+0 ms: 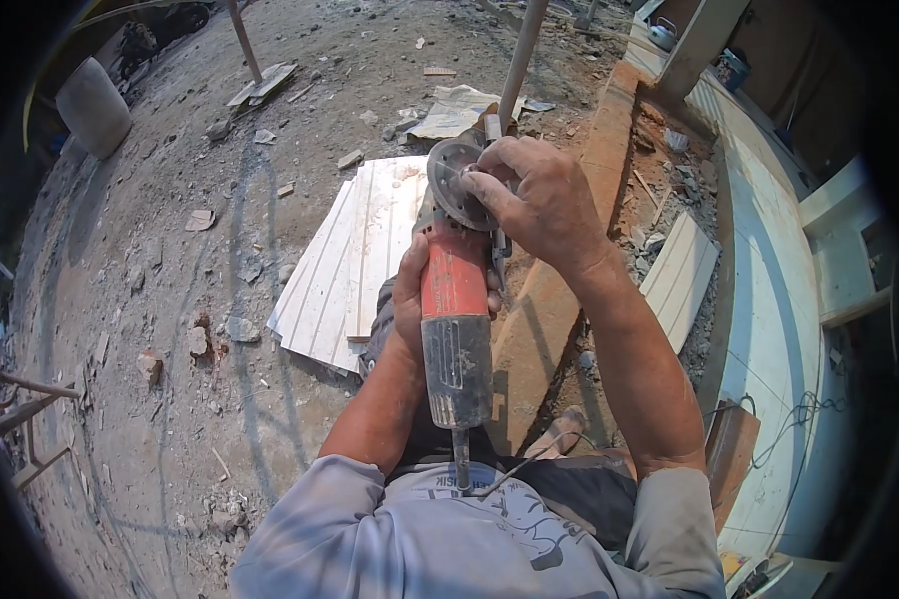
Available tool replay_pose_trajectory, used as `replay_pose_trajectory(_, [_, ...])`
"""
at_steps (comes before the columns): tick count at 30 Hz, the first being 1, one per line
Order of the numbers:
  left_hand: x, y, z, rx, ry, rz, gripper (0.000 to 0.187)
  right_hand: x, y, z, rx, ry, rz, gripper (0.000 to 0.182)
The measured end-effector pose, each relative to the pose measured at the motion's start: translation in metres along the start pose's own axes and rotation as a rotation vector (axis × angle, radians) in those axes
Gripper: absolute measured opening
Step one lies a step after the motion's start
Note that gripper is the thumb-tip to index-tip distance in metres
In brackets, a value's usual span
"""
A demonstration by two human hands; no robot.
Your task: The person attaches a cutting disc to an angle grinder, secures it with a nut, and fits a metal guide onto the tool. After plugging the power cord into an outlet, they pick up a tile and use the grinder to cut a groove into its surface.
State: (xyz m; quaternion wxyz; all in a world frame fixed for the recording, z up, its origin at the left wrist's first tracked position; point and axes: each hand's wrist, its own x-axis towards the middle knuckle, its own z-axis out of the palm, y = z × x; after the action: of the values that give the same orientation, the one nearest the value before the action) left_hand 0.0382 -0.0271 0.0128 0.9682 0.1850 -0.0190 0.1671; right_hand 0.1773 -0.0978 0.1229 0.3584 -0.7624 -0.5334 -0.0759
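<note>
A red and black angle grinder (455,285) lies in front of my chest, its disc end pointing away from me and its cord end toward my shirt. My left hand (408,292) is wrapped round the red body from below; the thumb shows on one side and fingertips on the other. At the far end, a grey disc (449,180) faces up. My right hand (541,200) reaches over it, with thumb and forefinger pinched at the disc's centre. Whatever small part they grip there is mostly hidden by the fingers.
White grooved panels (355,250) lie on the rubble-strewn ground beyond the grinder, and another panel (681,280) rests to the right. A brick-coloured ledge (539,329) runs beside me. A pole (525,60) stands ahead. A cylindrical container (94,108) sits far left.
</note>
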Motion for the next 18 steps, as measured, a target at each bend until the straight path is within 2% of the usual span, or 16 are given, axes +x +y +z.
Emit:
replay_pose_trajectory(4, [0.000, 0.001, -0.002, 0.000, -0.033, -0.006, 0.068, -0.002, -0.002, 0.000, 0.029, -0.006, 0.061, 0.021])
replay_pose_trajectory(9, [0.000, 0.001, 0.000, -0.018, 0.008, 0.036, 0.069, -0.008, 0.003, -0.002, 0.052, 0.036, -0.078, 0.024])
replay_pose_trajectory(15, [-0.001, 0.001, -0.008, 0.006, -0.018, -0.017, 0.072, -0.007, 0.007, 0.002, 0.016, 0.056, -0.136, 0.029])
replay_pose_trajectory(18, [-0.002, 0.001, -0.005, -0.003, 0.000, -0.031, 0.072, -0.006, 0.004, 0.000, 0.013, 0.030, -0.087, 0.028])
